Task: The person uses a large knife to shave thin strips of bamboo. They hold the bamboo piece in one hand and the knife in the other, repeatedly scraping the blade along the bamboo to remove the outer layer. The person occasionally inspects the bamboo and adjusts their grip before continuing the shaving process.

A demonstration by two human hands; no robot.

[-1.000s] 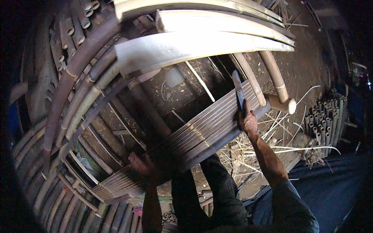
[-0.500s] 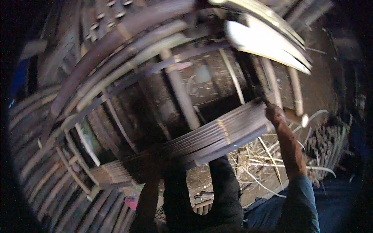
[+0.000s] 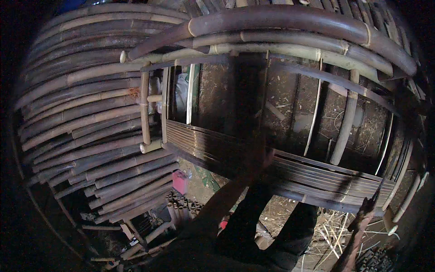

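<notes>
A bamboo frame (image 3: 351, 118) lies across in front of me, with thin slats (image 3: 195, 140) laid side by side along its near edge. In deep shadow my left hand (image 3: 265, 156) rests at the middle of these slats, its fingers too dark to make out. My right hand (image 3: 364, 214) is at the right end of the slats, closed around a thin dark tool (image 3: 377, 195) that points away from me. The tool's kind cannot be made out. Thin upright strips (image 3: 313, 118) cross the frame's opening.
Long bamboo poles (image 3: 86, 81) are stacked at the left, and thick curved-looking poles (image 3: 281, 20) lie along the far side. A pink container (image 3: 180, 182) stands by short cut bamboo pieces (image 3: 181, 211). Pale shavings (image 3: 333, 231) litter the ground near my legs.
My view has swung left, so more stacked poles show and the frame sits more level. My right hand now appears lower and farther right, still at the slats' right end.
</notes>
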